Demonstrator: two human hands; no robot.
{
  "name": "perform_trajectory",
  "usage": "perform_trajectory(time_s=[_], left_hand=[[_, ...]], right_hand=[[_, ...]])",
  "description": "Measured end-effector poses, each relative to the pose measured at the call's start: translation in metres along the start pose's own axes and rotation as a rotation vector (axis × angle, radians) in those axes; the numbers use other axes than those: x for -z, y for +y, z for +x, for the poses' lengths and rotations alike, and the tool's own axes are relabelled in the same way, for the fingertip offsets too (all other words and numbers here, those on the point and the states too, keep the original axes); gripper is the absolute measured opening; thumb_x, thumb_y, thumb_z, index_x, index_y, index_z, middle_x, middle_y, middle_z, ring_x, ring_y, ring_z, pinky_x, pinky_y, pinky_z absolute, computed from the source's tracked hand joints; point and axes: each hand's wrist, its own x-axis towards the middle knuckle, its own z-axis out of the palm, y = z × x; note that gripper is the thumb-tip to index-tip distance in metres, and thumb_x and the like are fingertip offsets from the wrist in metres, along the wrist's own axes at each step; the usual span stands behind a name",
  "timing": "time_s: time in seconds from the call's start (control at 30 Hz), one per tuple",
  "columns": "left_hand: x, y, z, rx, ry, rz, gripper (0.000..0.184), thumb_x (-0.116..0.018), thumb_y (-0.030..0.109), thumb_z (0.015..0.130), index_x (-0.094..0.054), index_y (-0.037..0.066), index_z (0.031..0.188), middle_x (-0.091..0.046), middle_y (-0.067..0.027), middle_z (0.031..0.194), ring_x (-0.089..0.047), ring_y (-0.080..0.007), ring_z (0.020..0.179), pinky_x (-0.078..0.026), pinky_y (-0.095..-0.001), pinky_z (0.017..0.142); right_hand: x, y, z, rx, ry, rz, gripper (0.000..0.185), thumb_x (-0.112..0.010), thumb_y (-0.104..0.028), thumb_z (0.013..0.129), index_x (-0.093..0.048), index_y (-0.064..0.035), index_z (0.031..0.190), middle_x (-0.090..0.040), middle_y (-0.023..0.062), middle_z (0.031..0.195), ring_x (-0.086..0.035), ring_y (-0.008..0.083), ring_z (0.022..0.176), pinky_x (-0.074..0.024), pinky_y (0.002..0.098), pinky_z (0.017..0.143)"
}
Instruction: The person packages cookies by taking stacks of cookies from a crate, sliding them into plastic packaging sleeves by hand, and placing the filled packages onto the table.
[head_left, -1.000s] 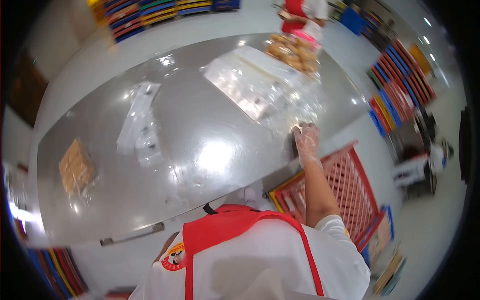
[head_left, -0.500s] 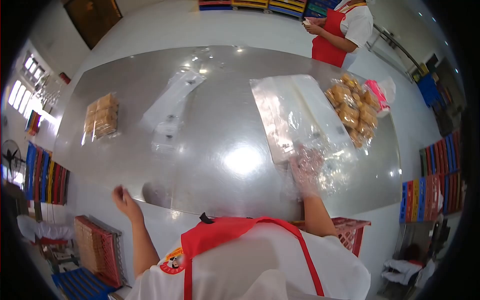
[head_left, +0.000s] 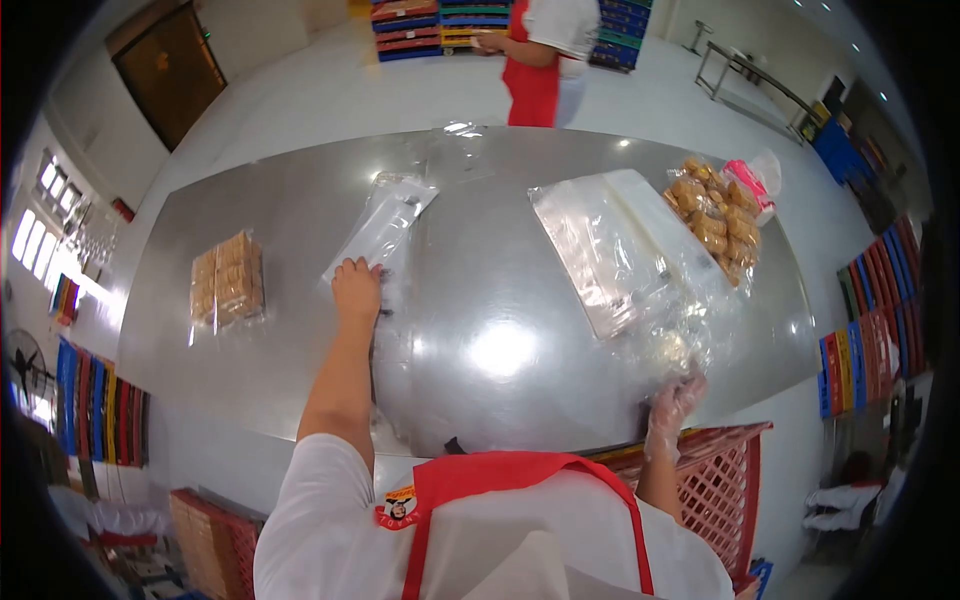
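Left fingers (head_left: pixel 350 268) touch plastic bags (head_left: pixel 392 218), long axis pointing far-right; grip I can't tell.

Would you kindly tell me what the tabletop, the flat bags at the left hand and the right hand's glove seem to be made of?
Tabletop: probably stainless steel, smooth and grey with bright light reflections. Flat bags: likely thin plastic film, translucent and glossy. Glove: apparently thin, clear plastic, wrinkled, with skin showing through; the exact type is unclear.
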Motion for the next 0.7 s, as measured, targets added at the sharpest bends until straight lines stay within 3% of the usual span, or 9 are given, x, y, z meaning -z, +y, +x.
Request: perform_trajectory(time_s=[0.1, 0.23, 0.33, 0.4, 0.47, 0.5, 0.6, 0.67, 0.7], left_hand=[[0.002, -0.010, 0.004, -0.129, -0.067, 0.034, 0.029, -0.059, 0.027, 0.093, -0.063, 0.001, 0.105, -0.062, -0.0170, 0.108, -0.060, -0.0352, 0.105, -0.050, -0.0471, 0.087], [0.005, -0.034, 0.012, -0.214, -0.104, 0.053, 0.021, -0.057, 0.022, 0.094, -0.063, 0.001, 0.095, -0.065, -0.0152, 0.101, -0.065, -0.0358, 0.091, -0.052, -0.0480, 0.077], [0.036, -0.028, 0.006, -0.229, -0.047, -0.116, 0.021, -0.056, 0.019, 0.094, -0.065, 0.000, 0.093, -0.069, -0.0155, 0.093, -0.067, -0.0350, 0.082, -0.053, -0.0472, 0.074], [0.091, -0.001, -0.022, -0.240, -0.091, -0.439, 0.021, -0.058, 0.018, 0.094, -0.067, -0.001, 0.093, -0.071, -0.0152, 0.087, -0.068, -0.0305, 0.077, -0.053, -0.0430, 0.071], [0.132, 0.036, -0.065, -0.261, -0.274, -0.900, 0.017, -0.063, 0.014, 0.092, -0.069, -0.001, 0.093, -0.070, -0.0114, 0.079, -0.066, -0.0203, 0.069, -0.052, -0.0334, 0.065], [0.144, 0.049, -0.087, -0.265, -0.373, -1.127, 0.013, -0.067, 0.011, 0.090, -0.070, -0.001, 0.092, -0.068, -0.0083, 0.074, -0.063, -0.0143, 0.064, -0.050, -0.0274, 0.062], [0.178, 0.072, -0.131, -0.316, -0.668, -1.262, 0.012, -0.071, 0.009, 0.089, -0.068, -0.002, 0.086, -0.066, -0.0045, 0.073, -0.062, -0.0090, 0.066, -0.049, -0.0240, 0.059], [0.170, 0.067, -0.142, -0.407, -0.607, -1.117, 0.014, -0.071, 0.013, 0.090, -0.066, 0.000, 0.086, -0.063, -0.0022, 0.072, -0.060, -0.0085, 0.064, -0.048, -0.0235, 0.058], [0.165, 0.065, -0.143, -0.320, -0.664, -1.173, 0.015, -0.070, 0.014, 0.090, -0.065, 0.000, 0.087, -0.062, -0.0016, 0.072, -0.059, -0.0083, 0.064, -0.047, -0.0236, 0.058]], right_hand=[[0.026, -0.017, -0.048, -0.089, 0.158, 0.050, 0.052, -0.060, -0.002, 0.088, -0.046, 0.0011, 0.138, -0.045, 0.0145, 0.130, -0.050, 0.0226, 0.101, -0.0449, 0.0360, 0.089], [0.030, -0.077, -0.074, 0.047, 0.279, -0.028, 0.044, -0.059, -0.014, 0.090, -0.053, 0.0026, 0.131, -0.051, 0.0198, 0.124, -0.053, 0.0293, 0.105, -0.0476, 0.0384, 0.089], [0.014, -0.119, -0.088, 0.170, 0.069, -0.016, 0.040, -0.060, -0.015, 0.090, -0.057, 0.0013, 0.126, -0.055, 0.0211, 0.119, -0.055, 0.0325, 0.108, -0.0474, 0.0415, 0.092], [-0.004, -0.171, -0.100, 0.452, -0.116, -0.231, 0.039, -0.061, -0.022, 0.091, -0.059, 0.0012, 0.122, -0.058, 0.0219, 0.115, -0.057, 0.0353, 0.108, -0.0469, 0.0430, 0.093], [-0.018, -0.233, -0.098, 0.247, -0.520, 0.050, 0.043, -0.061, -0.031, 0.093, -0.060, 0.0008, 0.121, -0.057, 0.0224, 0.120, -0.058, 0.0338, 0.110, -0.0460, 0.0440, 0.096], [-0.032, -0.243, -0.101, 0.054, -0.698, 0.252, 0.045, -0.062, -0.035, 0.093, -0.060, 0.0005, 0.121, -0.058, 0.0198, 0.115, -0.060, 0.0296, 0.103, -0.0477, 0.0406, 0.090], [-0.064, -0.266, -0.102, -0.389, -1.104, 1.043, 0.044, -0.064, -0.040, 0.094, -0.064, 0.0001, 0.111, -0.062, 0.0091, 0.092, -0.056, 0.0147, 0.075, -0.0451, 0.0276, 0.067], [-0.073, -0.267, -0.095, -0.385, -0.997, 1.108, 0.040, -0.066, -0.039, 0.093, -0.066, -0.0017, 0.107, -0.060, 0.0043, 0.084, -0.052, 0.0109, 0.069, -0.0413, 0.0243, 0.061], [-0.074, -0.265, -0.091, -0.382, -0.950, 1.136, 0.038, -0.067, -0.039, 0.093, -0.067, -0.0026, 0.105, -0.059, 0.0018, 0.079, -0.049, 0.0090, 0.067, -0.0394, 0.0226, 0.058]])
